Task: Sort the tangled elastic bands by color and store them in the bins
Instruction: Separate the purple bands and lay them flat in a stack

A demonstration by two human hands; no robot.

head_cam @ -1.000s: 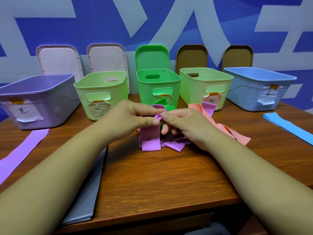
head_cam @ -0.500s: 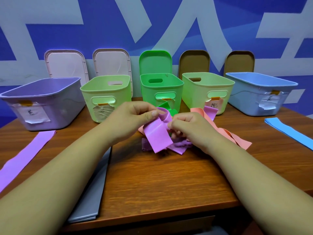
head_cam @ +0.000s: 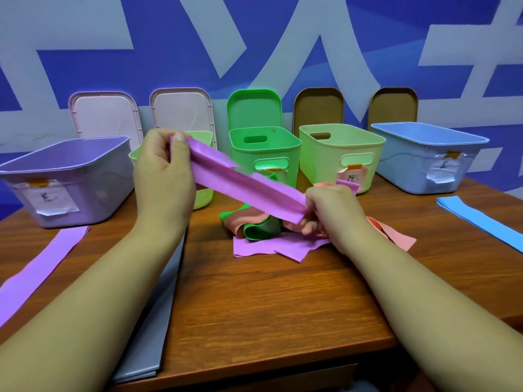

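A: So, how would that purple band (head_cam: pixel 243 182) handle?
B: Soft, light and stretchy, I'd guess. It spans both hands: the left hand (head_cam: pixel 164 176) pinches one end and the right hand (head_cam: pixel 331 210) grips the other, just above the tangle (head_cam: pixel 260 227). Hold it near the ends.

left hand (head_cam: pixel 164 176) lifted up and leftward, purple band (head_cam: pixel 243 185) now drawn taut from right hand (head_cam: pixel 331 210)

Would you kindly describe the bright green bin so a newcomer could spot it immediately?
Five bins line the back of the wooden table. The bright green bin is the middle one. Unlike its pale green neighbours, it is vivid green, with a matching lid leaning behind it.
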